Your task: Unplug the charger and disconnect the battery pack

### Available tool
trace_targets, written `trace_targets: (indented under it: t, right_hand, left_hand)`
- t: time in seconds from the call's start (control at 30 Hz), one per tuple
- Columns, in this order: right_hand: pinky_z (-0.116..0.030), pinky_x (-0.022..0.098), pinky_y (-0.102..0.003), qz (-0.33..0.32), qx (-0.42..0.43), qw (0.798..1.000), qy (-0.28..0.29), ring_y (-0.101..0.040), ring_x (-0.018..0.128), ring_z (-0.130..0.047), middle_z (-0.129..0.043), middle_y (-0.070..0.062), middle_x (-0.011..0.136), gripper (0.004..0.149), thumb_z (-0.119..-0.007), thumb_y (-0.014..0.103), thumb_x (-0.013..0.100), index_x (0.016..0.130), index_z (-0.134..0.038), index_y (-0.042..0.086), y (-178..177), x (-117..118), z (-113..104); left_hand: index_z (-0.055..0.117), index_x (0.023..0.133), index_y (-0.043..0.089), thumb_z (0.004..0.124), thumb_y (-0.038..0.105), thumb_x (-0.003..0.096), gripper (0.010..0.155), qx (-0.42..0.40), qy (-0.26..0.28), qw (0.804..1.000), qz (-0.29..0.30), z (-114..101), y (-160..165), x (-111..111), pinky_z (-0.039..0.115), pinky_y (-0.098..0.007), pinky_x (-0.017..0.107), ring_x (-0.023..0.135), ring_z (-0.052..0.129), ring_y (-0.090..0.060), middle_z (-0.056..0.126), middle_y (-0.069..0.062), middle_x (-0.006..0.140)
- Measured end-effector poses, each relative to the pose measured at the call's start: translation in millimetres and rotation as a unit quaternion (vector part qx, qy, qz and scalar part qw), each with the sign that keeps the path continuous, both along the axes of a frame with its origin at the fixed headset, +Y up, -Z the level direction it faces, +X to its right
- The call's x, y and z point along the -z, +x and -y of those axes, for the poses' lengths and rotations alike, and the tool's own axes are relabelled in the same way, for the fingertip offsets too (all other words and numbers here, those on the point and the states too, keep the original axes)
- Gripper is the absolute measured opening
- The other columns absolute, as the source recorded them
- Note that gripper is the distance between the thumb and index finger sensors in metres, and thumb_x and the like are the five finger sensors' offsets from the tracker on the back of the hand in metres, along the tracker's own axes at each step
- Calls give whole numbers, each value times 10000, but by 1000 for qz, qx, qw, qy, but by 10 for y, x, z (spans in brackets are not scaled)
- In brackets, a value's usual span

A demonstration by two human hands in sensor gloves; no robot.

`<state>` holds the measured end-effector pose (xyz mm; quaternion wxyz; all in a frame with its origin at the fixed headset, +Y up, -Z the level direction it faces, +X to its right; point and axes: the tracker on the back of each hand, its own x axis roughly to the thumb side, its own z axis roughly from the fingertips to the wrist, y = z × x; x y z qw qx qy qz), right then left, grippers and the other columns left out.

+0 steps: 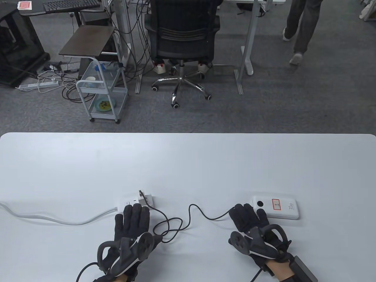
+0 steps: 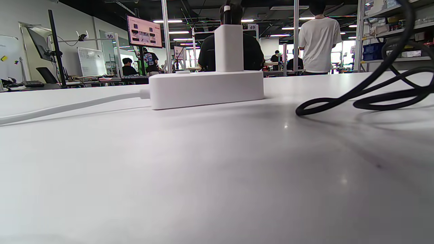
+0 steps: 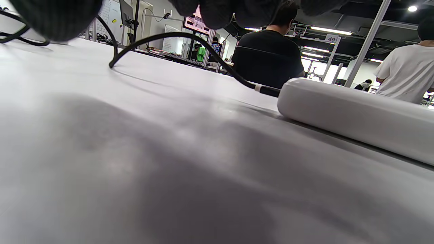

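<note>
Nothing undone yet: charger [image 1: 146, 200] plugged in ahead of flat, spread left hand [image 1: 132, 224], cable [image 3: 190, 44] seated in battery pack [image 1: 276, 207] beside loosely open right hand [image 1: 249, 221].

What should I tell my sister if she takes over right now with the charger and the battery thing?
Left hand: flat on the table, just in front of the power strip, holding nothing.
Right hand: flat beside the power bank, fingertips near its left end, holding nothing.
Charger: plugged into the strip.
Black cable: runs from the charger into the power bank.
Done: nothing yet.
Left: pull the charger out, then pull the cable from the power bank.
</note>
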<state>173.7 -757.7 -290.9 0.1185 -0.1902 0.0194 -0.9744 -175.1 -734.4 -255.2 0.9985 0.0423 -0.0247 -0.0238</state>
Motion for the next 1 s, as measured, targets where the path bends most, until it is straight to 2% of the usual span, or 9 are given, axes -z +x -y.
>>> trace_targets:
  t: [0.63, 0.7, 1.0]
  right_hand:
    - [-481, 696, -658, 21, 8, 1000, -1, -400, 1068, -486, -370, -117, 1201, 860, -590, 630, 389, 1090, -299, 226, 81, -7, -17]
    - [-481, 696, -657, 21, 2, 1000, -1, -400, 1068, -488, -372, -115, 1201, 859, -592, 629, 390, 1090, -299, 226, 78, -1, 6]
    - [-488, 695, -652, 1, -16, 1000, 10, -399, 1067, -492, -376, -114, 1200, 857, -588, 632, 389, 1089, -303, 228, -4, 4, 49]
  left_hand:
    - [317, 1187, 315, 555, 779, 427, 922, -3, -14, 1000, -14, 11, -68, 65, 387, -506, 884, 1236, 416, -305, 356, 8, 1281]
    - [324, 1186, 315, 540, 756, 445, 889, 1, -13, 1000, -16, 4, -78, 60, 394, -507, 880, 1233, 425, -304, 367, 6, 1278]
    - [337, 1185, 314, 561, 775, 430, 912, 0, 7, 1000, -22, -73, -103, 17, 405, -503, 881, 1230, 442, -304, 380, 7, 1277]
